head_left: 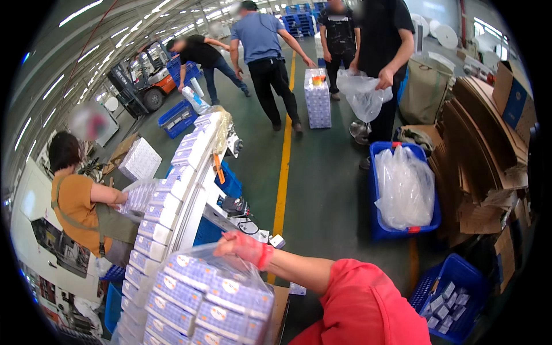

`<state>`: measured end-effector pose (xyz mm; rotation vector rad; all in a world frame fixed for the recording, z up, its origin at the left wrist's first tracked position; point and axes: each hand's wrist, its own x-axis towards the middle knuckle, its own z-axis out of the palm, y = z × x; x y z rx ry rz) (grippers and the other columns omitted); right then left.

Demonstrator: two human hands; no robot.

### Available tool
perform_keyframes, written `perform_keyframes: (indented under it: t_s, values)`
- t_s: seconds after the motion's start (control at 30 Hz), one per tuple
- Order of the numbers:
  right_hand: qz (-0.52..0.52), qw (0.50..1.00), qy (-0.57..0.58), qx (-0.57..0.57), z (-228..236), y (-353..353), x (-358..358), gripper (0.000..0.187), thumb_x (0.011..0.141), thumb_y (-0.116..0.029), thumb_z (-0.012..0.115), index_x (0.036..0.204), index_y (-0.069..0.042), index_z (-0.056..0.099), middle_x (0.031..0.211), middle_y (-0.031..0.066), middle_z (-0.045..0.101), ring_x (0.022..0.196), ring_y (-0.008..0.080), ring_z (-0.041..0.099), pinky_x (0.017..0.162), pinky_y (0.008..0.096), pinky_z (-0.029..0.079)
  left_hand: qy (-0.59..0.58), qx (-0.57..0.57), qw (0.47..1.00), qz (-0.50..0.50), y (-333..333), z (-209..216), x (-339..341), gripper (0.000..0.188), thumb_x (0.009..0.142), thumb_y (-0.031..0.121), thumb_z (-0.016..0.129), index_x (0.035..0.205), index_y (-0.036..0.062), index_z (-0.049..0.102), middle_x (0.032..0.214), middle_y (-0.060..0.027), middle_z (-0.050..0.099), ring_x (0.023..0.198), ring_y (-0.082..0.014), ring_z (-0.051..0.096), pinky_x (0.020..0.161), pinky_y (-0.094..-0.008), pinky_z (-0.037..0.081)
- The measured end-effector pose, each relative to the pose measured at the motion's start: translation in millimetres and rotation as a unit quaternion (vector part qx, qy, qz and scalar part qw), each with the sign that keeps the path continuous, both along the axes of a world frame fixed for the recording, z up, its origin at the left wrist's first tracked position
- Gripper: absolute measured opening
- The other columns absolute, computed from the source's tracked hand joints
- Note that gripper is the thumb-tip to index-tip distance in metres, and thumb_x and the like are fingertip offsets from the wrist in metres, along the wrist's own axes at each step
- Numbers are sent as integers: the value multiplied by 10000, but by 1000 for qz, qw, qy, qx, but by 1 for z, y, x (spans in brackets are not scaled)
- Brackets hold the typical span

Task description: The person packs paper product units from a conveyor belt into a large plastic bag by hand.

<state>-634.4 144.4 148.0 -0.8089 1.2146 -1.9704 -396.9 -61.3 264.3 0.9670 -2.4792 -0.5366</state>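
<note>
From the lower right my right arm reaches in with a red sleeve. My right hand [244,249], in a reddish covering, is closed on the upper edge of a clear plastic bag [214,251]. Stacked inside the bag are several blue-and-white patterned tissue packs [230,315]. Beside it, a long row of similar packs [150,230] runs along a white conveyor [192,210] toward the far end. My left hand does not show.
Right of me, a blue crate [376,215] holds clear plastic bags, near flattened cardboard [477,144]. A blue basket [422,296] contains small packs. Across the conveyor a person in an orange shirt [77,204] handles wrapped packs. Several people stand ahead; a forklift [146,80] is behind them.
</note>
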Motion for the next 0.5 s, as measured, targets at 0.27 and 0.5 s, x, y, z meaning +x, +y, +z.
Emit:
perform_keyframes:
  t_s: [0.27,0.5]
  values:
    - [-108,993,-49,-14,13,160,-75,288,665,-75,590,447,-84,402,448,-56,323,430,50,293,419,235,240,74,58,993,75,47,-10,-69,240,810,278,502,734,128,329,701,-1,303,619,-148,296,573,-283,218]
    - [-232,969,-15,86,-19,360,-174,338,664,-92,602,411,-84,378,410,-50,342,387,43,294,372,264,207,245,128,949,150,98,-25,-167,289,825,278,479,626,149,316,582,31,278,508,-113,274,482,-260,205]
